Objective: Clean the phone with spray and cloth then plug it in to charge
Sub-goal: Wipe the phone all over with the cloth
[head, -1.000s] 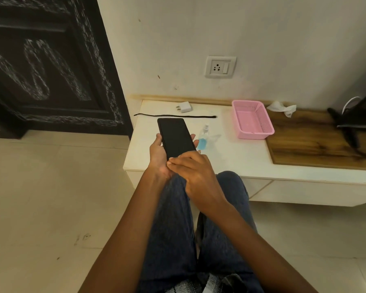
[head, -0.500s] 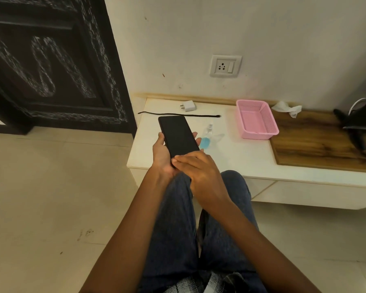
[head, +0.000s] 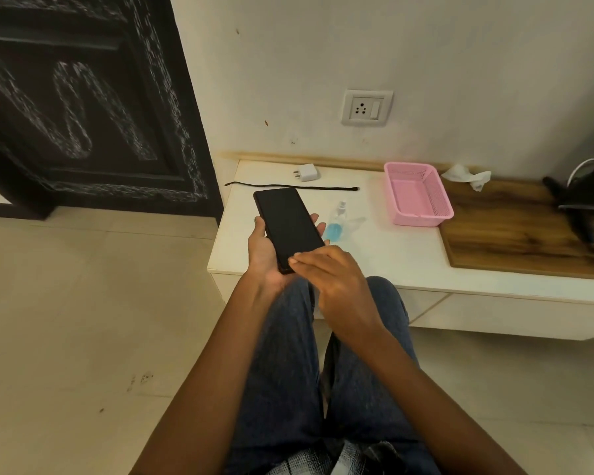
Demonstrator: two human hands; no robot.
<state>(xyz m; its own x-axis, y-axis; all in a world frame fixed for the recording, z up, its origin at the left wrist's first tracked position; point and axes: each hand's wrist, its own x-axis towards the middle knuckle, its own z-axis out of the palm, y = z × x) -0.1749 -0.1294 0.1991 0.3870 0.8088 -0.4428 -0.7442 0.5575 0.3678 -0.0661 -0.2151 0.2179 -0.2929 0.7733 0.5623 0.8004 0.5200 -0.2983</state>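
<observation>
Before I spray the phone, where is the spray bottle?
In the head view, the spray bottle stands on the white table, just right of the phone, left of the pink basket.

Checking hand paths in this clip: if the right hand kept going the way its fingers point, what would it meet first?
The right hand points left across the black phone; it would likely meet the left hand first, though depth is unclear.

right hand (head: pixel 336 279) is sliding its fingertips (head: pixel 297 260) toward the left-hand side of the phone (head: pixel 287 226)'s bottom edge now
</observation>
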